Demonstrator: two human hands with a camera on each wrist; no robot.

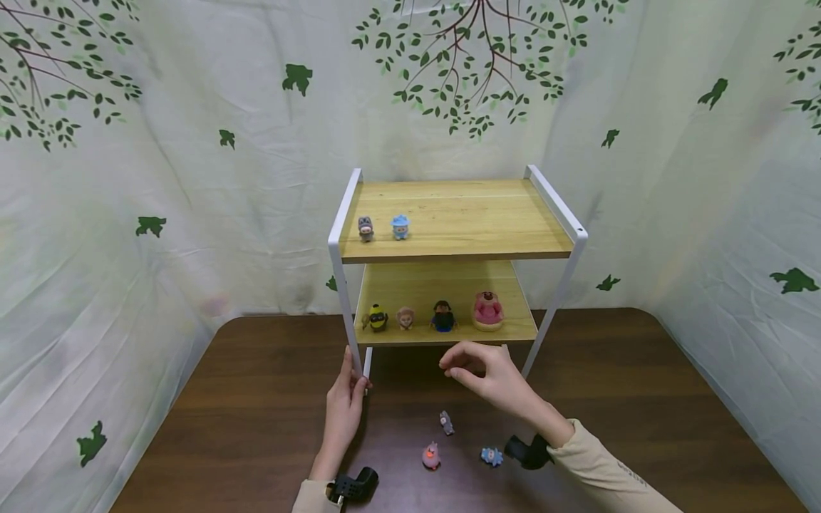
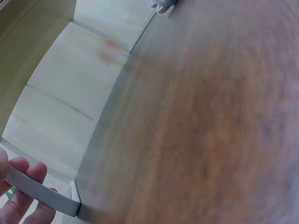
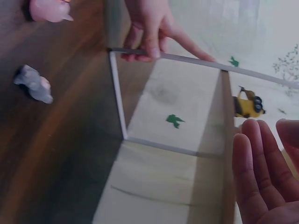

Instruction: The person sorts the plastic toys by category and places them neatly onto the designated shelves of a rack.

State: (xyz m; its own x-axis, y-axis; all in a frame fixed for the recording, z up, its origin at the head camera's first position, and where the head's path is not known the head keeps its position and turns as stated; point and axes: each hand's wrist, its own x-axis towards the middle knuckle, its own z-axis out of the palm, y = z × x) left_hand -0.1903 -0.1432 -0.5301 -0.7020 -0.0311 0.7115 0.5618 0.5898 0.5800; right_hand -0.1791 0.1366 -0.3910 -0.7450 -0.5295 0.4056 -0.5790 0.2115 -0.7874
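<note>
A small two-tier shelf with wooden boards and a white frame stands on the brown table. My left hand grips its front left leg low down; fingers curl round the bar in the left wrist view. My right hand hovers before the lower board, thumb and fingers apart, holding nothing. Along that board stand a yellow-and-black minion figurine, a beige figurine, a dark-haired figurine and a pink bear figurine. Up top are a grey figurine and a blue-hatted one.
On the table in front of the shelf lie a grey figurine, a pink figurine and a blue figurine, the last close to the right wrist camera. A leaf-printed white curtain hangs behind.
</note>
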